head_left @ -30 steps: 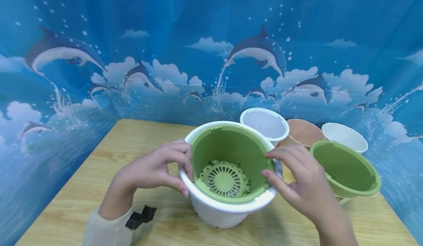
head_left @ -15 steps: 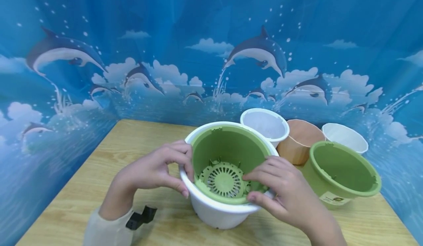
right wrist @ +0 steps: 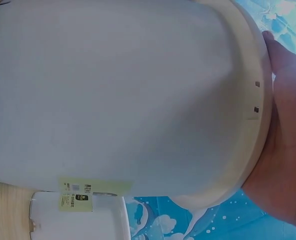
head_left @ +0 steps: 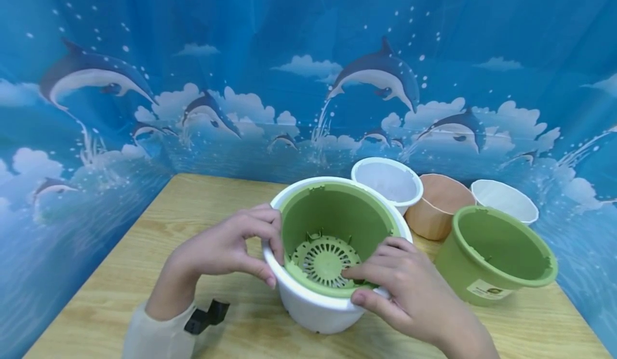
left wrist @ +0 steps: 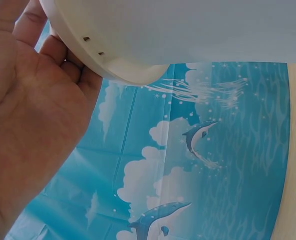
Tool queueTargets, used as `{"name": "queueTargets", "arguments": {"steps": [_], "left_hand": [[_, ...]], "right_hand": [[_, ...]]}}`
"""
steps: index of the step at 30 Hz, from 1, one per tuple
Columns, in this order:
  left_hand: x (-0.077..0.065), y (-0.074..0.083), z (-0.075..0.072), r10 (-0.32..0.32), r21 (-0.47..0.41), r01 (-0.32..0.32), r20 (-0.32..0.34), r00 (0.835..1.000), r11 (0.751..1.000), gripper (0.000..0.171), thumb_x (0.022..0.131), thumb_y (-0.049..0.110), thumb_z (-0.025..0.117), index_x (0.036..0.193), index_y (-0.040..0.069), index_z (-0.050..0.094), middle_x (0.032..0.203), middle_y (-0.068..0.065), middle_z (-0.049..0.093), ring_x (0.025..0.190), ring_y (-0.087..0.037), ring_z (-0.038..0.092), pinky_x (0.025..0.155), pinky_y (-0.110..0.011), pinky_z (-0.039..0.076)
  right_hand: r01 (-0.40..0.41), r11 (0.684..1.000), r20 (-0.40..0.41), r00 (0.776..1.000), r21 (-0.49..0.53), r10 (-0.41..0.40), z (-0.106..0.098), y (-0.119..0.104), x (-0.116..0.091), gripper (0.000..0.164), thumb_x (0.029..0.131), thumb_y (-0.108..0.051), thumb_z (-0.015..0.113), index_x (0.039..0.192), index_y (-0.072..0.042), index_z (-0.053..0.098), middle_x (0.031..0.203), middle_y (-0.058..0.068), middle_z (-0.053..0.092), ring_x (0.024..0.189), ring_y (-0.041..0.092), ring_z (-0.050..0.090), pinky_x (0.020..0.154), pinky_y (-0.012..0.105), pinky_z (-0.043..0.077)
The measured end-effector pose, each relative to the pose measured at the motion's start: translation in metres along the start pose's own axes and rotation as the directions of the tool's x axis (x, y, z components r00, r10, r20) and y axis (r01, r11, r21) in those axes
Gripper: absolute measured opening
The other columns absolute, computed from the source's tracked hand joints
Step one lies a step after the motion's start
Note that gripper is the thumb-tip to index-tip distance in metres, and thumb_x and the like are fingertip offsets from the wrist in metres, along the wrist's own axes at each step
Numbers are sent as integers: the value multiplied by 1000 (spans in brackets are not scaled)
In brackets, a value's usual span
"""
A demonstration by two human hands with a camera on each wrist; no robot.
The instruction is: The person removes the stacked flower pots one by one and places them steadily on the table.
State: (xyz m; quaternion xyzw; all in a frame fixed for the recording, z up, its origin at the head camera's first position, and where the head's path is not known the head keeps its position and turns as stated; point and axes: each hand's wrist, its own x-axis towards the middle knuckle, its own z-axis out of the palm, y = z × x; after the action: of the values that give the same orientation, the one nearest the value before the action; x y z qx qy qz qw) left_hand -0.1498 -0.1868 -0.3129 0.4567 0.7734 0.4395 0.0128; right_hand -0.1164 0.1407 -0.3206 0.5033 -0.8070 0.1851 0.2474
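Note:
A white flowerpot (head_left: 315, 313) stands on the table with a green inner pot (head_left: 332, 209) nested in it. The inner pot has a slotted round bottom (head_left: 326, 262). At the left rim, my left hand (head_left: 236, 244) grips the edge, thumb outside and fingers over the top. My right hand (head_left: 405, 289) holds the front right rim, thumb on the edge and fingers reaching inside the green pot. Both wrist views show the white outer wall (right wrist: 112, 100) and small slots under the rim; in the left wrist view, the palm (left wrist: 32, 115) lies beside that rim.
To the right stands another green pot (head_left: 472, 278) with a label. Behind are a white pot (head_left: 388, 182), an orange-brown pot (head_left: 429, 217) and another white pot (head_left: 503, 201). A dolphin-print curtain (head_left: 289, 53) hangs behind the wooden table (head_left: 193, 203).
My right hand has slid along the rim from the right side toward the front, its fingers now lower inside the green pot. The left hand and the pots have stayed in place.

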Motion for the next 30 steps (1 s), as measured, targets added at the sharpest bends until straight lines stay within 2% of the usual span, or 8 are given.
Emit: {"name": "queueTargets", "arguments": {"steps": [12, 23, 30], "left_hand": [[-1, 0, 0, 20, 14, -20, -8, 1000, 1000, 26, 69, 31, 89, 87, 30, 71, 89, 13, 58, 93, -13, 50, 90, -35, 42], [1, 1, 1, 14, 6, -14, -9, 1000, 1000, 31, 65, 19, 91, 86, 30, 71, 88, 13, 58, 93, -13, 49, 91, -36, 41], [1, 2, 1, 11, 7, -11, -7, 1000, 1000, 33, 65, 17, 92, 86, 30, 71, 88, 13, 58, 93, -13, 49, 91, -36, 41]], "right_hand": [[-3, 1000, 5, 1000, -17, 3, 2, -1, 2, 17, 99, -42, 57, 91, -35, 72, 84, -28, 62, 82, -4, 57, 94, 30, 36], [-10, 999, -6, 1000, -36, 10, 4, -1, 2, 19, 98, -41, 57, 85, -35, 69, 81, -28, 60, 79, -4, 55, 93, 30, 36], [-35, 999, 30, 999, -39, 36, 3, -2, 1, 15, 96, -38, 60, 85, -35, 69, 80, -27, 60, 79, -2, 56, 94, 32, 37]]}}
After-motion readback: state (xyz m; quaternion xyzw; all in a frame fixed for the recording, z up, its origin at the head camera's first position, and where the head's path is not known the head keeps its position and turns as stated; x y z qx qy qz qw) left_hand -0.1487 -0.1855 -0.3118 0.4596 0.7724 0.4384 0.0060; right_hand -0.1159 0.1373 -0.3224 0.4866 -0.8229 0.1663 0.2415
